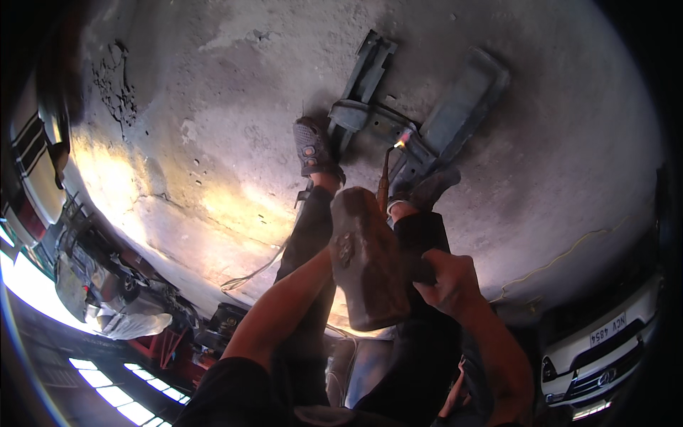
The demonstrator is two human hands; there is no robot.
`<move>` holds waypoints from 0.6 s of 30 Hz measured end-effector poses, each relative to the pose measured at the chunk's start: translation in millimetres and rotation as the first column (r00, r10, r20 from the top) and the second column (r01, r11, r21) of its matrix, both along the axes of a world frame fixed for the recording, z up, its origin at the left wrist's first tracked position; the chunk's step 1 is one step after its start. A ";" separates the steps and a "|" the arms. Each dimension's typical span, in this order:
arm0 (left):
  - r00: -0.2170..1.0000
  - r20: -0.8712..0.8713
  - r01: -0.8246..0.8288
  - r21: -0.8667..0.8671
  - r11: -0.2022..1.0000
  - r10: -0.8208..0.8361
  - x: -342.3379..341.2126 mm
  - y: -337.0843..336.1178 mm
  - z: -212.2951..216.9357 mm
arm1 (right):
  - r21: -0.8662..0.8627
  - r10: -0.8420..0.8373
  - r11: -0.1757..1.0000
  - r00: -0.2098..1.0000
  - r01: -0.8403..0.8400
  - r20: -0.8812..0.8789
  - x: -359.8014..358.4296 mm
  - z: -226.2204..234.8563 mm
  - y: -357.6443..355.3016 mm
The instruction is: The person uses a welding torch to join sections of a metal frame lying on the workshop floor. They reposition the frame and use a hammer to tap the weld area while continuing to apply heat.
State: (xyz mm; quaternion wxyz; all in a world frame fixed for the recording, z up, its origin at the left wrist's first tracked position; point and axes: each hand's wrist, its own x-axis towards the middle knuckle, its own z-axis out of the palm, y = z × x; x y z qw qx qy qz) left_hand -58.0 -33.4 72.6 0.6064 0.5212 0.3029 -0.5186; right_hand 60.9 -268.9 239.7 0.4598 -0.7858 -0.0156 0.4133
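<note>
right hand in closed grip on torch handle; flame tip far ahead; left grip hidden.

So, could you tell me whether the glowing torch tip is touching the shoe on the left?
No, the torch tip glows against the grey metal frame, well apart from the shoe.

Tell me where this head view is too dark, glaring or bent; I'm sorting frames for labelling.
Head view: the rim falls to black and straight edges curve there; daylight blows out at the lower left; a warm patch lights the concrete floor; the welding spark is a small bright point; the brown shield near the lens and the right hand are dim and soft.
</note>
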 end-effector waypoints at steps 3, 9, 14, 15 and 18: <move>1.000 0.005 -0.005 0.027 1.000 0.005 1.1 0.5 -0.9 | 0.073 0.030 0.996 0.982 -0.044 0.185 5.7 -27.4 6.3; 0.978 -0.178 0.121 0.049 0.991 -0.110 8.6 -10.0 -36.5 | -0.558 0.207 0.790 0.967 -0.253 -0.146 -32.2 -177.0 -58.2; 0.960 -0.270 0.097 0.077 0.992 -0.073 22.3 -14.5 -14.7 | -0.524 0.234 0.780 0.936 -0.342 -0.263 -56.5 -151.4 -61.6; 0.972 -0.211 0.126 0.121 0.985 -0.099 12.2 -11.0 -21.4 | -0.497 0.239 0.798 0.936 -0.341 -0.257 -54.5 -139.2 -60.5; 0.961 -0.267 0.110 0.137 0.984 -0.071 6.9 -19.8 -13.2 | -0.396 0.256 0.848 0.926 -0.353 -0.278 -64.1 -83.7 -61.4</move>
